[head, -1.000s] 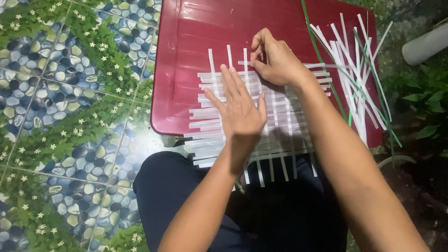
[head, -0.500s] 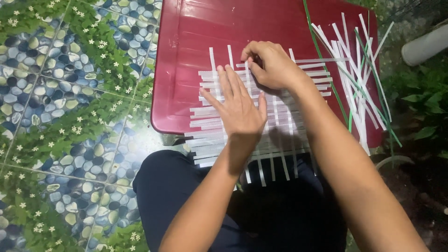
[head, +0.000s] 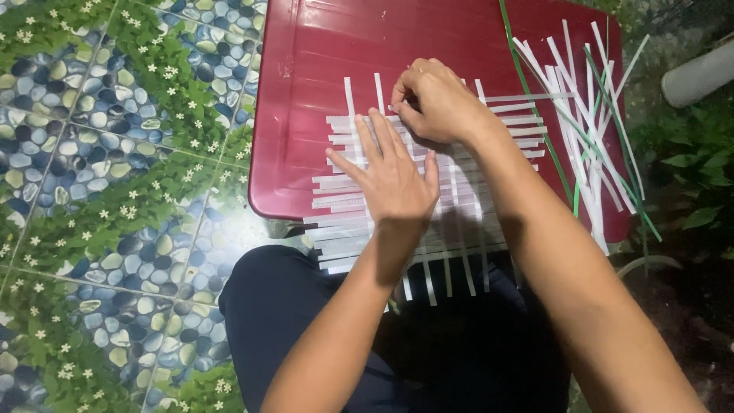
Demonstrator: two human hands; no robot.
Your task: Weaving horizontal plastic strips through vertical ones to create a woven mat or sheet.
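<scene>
A mat of woven white strips (head: 344, 191) lies on a dark red plastic stool top (head: 321, 53), its near edge hanging over my lap. My left hand (head: 390, 176) rests flat on the mat, fingers spread, pressing the strips down. My right hand (head: 436, 99) sits at the mat's far edge, its fingers curled and pinching an upright white strip (head: 380, 90) in the weave. Two other upright strip ends stick out beyond the far edge, left of my right hand.
A loose pile of white and green strips (head: 589, 115) lies on the stool's right side. Patterned pebble-and-flower floor tiles (head: 115, 153) lie to the left. Green plants (head: 696, 168) and a white pipe (head: 699, 73) are at the right. My dark trousers (head: 290, 321) fill the bottom.
My right hand has moved left and nearer along the mat's far edge, closing down onto the weave. My left hand has stayed flat on the mat.
</scene>
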